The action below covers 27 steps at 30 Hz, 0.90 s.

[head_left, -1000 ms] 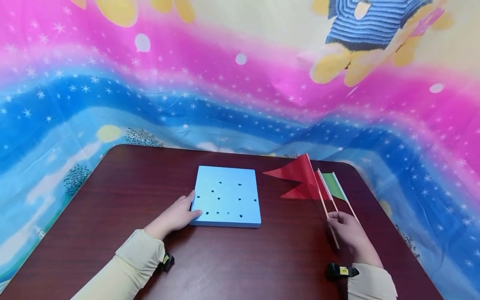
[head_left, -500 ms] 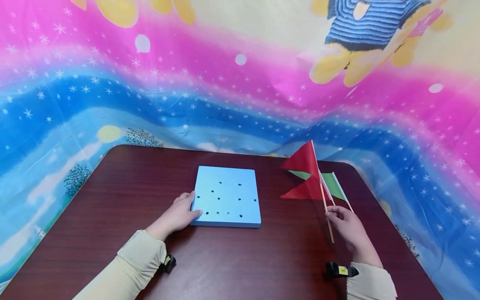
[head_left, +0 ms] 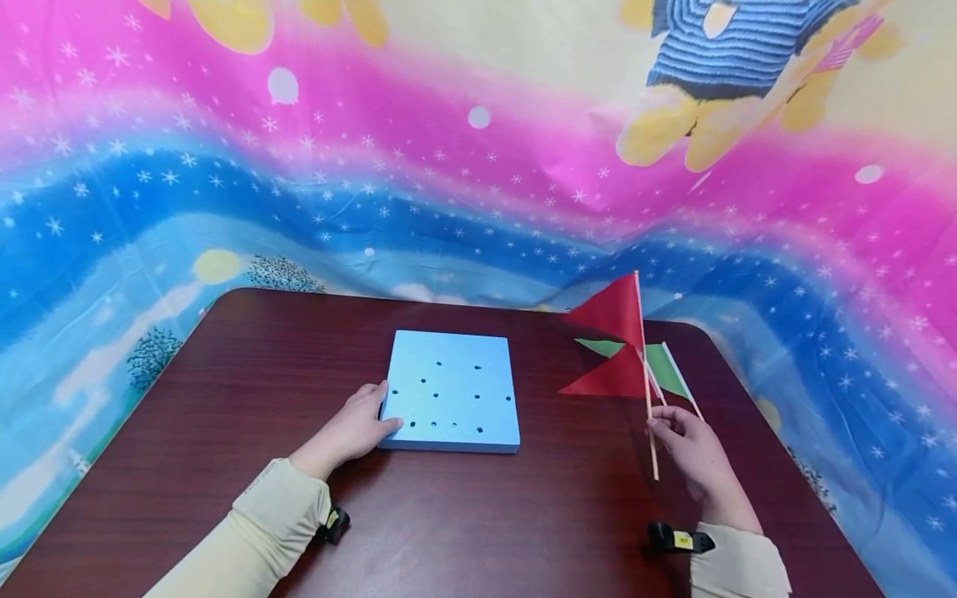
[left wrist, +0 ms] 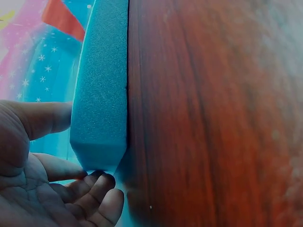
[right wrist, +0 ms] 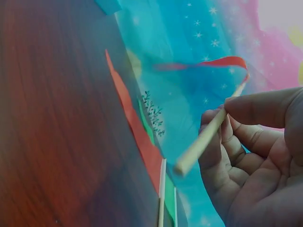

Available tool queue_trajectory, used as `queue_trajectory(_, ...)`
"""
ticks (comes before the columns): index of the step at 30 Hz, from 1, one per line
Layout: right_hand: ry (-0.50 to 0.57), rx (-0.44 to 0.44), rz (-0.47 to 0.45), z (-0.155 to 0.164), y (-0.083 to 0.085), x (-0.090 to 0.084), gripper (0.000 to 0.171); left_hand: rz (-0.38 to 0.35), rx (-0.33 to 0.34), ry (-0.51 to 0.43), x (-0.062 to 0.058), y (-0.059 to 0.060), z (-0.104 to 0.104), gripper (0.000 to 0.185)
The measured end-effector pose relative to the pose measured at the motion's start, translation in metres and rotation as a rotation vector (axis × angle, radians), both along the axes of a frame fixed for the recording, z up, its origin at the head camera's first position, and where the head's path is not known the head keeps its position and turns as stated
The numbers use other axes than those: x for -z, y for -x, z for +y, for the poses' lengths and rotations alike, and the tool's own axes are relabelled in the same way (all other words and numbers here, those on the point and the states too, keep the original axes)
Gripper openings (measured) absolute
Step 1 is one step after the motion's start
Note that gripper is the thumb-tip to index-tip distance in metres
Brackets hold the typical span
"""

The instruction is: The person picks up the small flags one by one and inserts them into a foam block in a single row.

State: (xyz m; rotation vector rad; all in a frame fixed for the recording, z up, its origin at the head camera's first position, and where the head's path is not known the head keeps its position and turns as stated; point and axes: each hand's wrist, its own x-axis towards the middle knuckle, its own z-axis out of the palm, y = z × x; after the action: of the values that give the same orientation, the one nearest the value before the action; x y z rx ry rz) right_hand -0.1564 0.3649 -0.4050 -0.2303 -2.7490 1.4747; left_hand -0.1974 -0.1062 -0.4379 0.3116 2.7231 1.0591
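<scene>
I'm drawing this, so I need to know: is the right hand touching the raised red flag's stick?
Touching. The right wrist view shows the right hand pinching the stick between thumb and fingers.

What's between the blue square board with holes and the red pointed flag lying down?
In the head view, just bare dark brown tabletop separates the board from that lying flag.

You are getting bright, even light in the head view, with a soft pale sheen spreading over the near table (head_left: 478, 523). Your left wrist view is running dimmer, a whitish glare washing the table's upper right and a shadow darkening it beside the lower corner of the board (left wrist: 103, 94). Your right wrist view is looking hazy, the cloth (right wrist: 180, 28) bleaching toward upper right, the near end of the stick (right wrist: 202, 143) blurring.
</scene>
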Motion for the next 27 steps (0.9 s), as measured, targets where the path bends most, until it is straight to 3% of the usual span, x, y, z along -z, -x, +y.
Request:
queue_trajectory(10,0.220,-0.044,0.119,-0.019,0.002,-0.002,0.013,0.007,-0.003,-0.015,0.000,-0.001,-0.001,0.072)
queue_trajectory(15,0.286,-0.069,0.148,-0.030,0.005,-0.004,0.015,0.004,-0.004,-0.021,-0.001,-0.002,0.000,0.072)
queue_trajectory(22,0.297,-0.077,0.140,-0.044,0.009,-0.008,0.021,0.006,-0.013,-0.035,0.002,-0.002,-0.001,0.073)
queue_trajectory(27,0.373,-0.088,0.154,-0.052,0.012,-0.011,0.015,0.001,-0.010,-0.027,0.003,-0.001,-0.003,0.073)
